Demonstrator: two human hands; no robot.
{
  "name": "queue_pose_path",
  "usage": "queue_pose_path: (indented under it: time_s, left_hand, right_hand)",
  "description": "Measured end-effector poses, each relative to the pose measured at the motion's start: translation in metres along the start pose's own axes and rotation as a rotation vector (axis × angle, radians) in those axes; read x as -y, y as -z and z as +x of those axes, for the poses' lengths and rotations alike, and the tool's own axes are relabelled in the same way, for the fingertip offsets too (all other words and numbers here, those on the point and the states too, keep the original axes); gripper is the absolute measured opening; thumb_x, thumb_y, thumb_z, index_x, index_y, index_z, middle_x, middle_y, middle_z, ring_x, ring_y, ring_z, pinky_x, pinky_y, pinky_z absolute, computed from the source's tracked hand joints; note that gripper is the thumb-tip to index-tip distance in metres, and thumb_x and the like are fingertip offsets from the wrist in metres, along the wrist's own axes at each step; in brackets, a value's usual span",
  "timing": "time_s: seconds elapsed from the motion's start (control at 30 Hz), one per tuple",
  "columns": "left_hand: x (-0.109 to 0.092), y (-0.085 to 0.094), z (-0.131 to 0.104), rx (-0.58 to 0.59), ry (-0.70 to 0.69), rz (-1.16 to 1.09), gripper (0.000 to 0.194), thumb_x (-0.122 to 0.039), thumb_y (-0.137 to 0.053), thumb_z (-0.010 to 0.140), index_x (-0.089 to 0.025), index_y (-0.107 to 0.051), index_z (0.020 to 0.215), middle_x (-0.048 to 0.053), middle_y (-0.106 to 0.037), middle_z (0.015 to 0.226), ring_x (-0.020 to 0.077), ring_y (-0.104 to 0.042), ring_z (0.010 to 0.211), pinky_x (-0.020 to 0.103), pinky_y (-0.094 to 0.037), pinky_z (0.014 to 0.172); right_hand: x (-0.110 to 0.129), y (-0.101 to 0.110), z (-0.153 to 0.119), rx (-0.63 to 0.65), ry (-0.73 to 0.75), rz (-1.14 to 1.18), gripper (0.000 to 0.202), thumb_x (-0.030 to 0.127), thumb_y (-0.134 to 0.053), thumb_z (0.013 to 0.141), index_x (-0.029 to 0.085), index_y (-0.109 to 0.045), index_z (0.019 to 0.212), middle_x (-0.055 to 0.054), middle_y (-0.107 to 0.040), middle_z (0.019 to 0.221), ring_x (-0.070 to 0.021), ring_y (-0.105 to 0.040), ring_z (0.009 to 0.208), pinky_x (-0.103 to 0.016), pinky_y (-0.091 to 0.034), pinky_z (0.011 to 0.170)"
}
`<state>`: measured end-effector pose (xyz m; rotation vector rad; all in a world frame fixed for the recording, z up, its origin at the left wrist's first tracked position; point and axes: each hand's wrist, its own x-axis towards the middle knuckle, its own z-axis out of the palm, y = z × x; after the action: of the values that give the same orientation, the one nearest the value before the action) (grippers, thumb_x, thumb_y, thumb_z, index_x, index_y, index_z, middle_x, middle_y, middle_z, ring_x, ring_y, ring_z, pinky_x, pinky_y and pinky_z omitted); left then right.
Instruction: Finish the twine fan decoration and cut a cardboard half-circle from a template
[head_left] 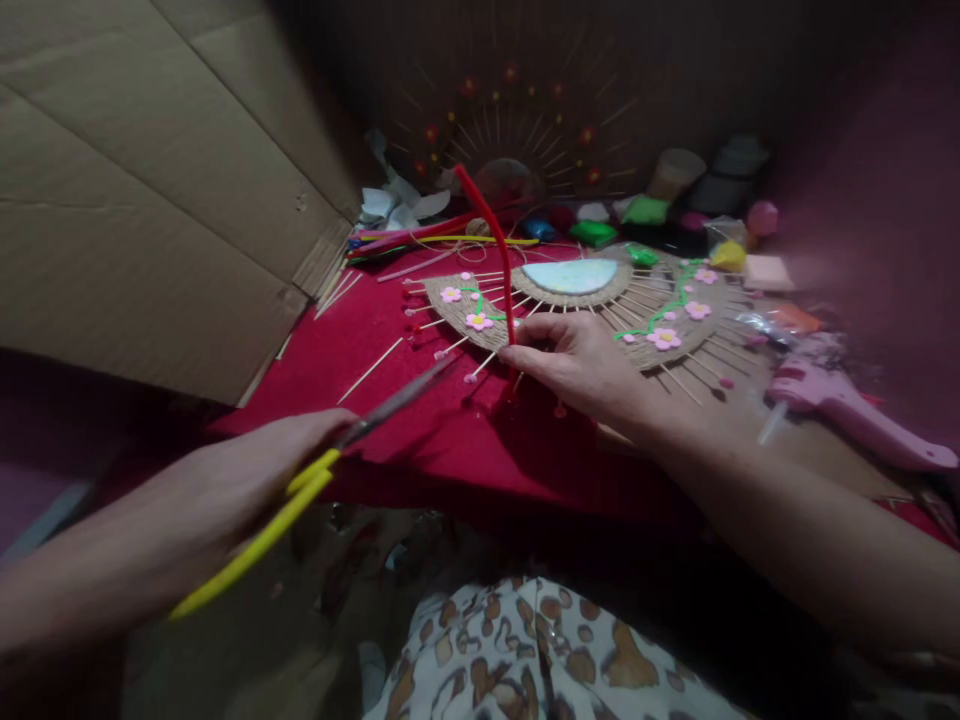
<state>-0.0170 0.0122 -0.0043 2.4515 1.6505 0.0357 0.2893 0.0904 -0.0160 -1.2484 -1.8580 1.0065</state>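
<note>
My left hand (300, 470) is closed around a pair of scissors with yellow handles (259, 545); their grey blades point up and right over the red cloth. Between thumb and fingers, my right hand (577, 365) pinches a red pipe cleaner (495, 240), which stands upright with its upper part bent to the left. Behind and beneath that hand lies a half-round fan (645, 350) of twine and thin sticks, decorated with pink clay flowers and a green vine. A pale blue half-circle (574, 276) sits at its centre. The scissor tips are apart from the pipe cleaner.
Cardboard (150, 190) walls the left side. At the back lie more pipe cleaners (450, 238) and several bags of coloured clay (592, 232). A pink glue gun (862, 405) rests at right. Loose sticks (371, 370) are on the red cloth (420, 430). Another fan (506, 130) stands behind.
</note>
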Motion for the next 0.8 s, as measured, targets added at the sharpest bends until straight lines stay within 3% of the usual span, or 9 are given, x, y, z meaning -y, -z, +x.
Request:
queue_pose_path:
  time_s: [0.17, 0.37, 0.53, 0.8]
  left_hand:
    - [-0.032, -0.004, 0.009, 0.019, -0.191, 0.127, 0.043, -0.035, -0.03, 0.087, -0.022, -0.053, 0.121, 0.01, -0.065, 0.113, 0.024, -0.065, 0.092, 0.034, -0.054, 0.074]
    - [-0.054, -0.002, 0.029, 0.06, -0.184, 0.137, 0.045, -0.03, -0.02, 0.088, -0.017, -0.057, 0.11, 0.012, -0.067, 0.103, 0.0234, -0.066, 0.088, 0.034, -0.055, 0.072]
    - [-0.06, -0.006, 0.037, 0.128, -0.173, 0.14, 0.042, -0.034, -0.022, 0.088, -0.017, -0.056, 0.107, 0.012, -0.066, 0.101, 0.0221, -0.064, 0.083, 0.034, -0.053, 0.07]
    - [-0.059, -0.013, 0.047, 0.14, -0.216, 0.163, 0.032, -0.033, -0.027, 0.089, -0.021, -0.053, 0.102, 0.008, -0.065, 0.093, 0.0182, -0.061, 0.074, 0.028, -0.047, 0.06]
  right_hand:
    - [-0.004, 0.0, -0.001, -0.007, 0.027, 0.138, 0.013, 0.027, -0.058, 0.076, 0.015, -0.061, 0.071, 0.004, -0.054, 0.052, -0.0056, -0.046, 0.039, -0.016, -0.032, 0.033]
    - [-0.006, 0.001, -0.001, 0.016, 0.083, 0.161, 0.013, 0.024, -0.057, 0.076, 0.013, -0.064, 0.074, 0.003, -0.056, 0.055, -0.0051, -0.048, 0.043, -0.016, -0.036, 0.038]
    - [-0.008, 0.002, 0.0, 0.019, 0.092, 0.164, 0.013, 0.025, -0.056, 0.076, 0.014, -0.063, 0.075, 0.003, -0.055, 0.056, -0.0048, -0.047, 0.042, -0.016, -0.034, 0.037]
    - [-0.01, 0.003, 0.002, 0.067, 0.072, 0.236, 0.013, 0.028, -0.058, 0.077, 0.016, -0.061, 0.073, 0.002, -0.058, 0.059, -0.0069, -0.051, 0.046, -0.017, -0.038, 0.038]
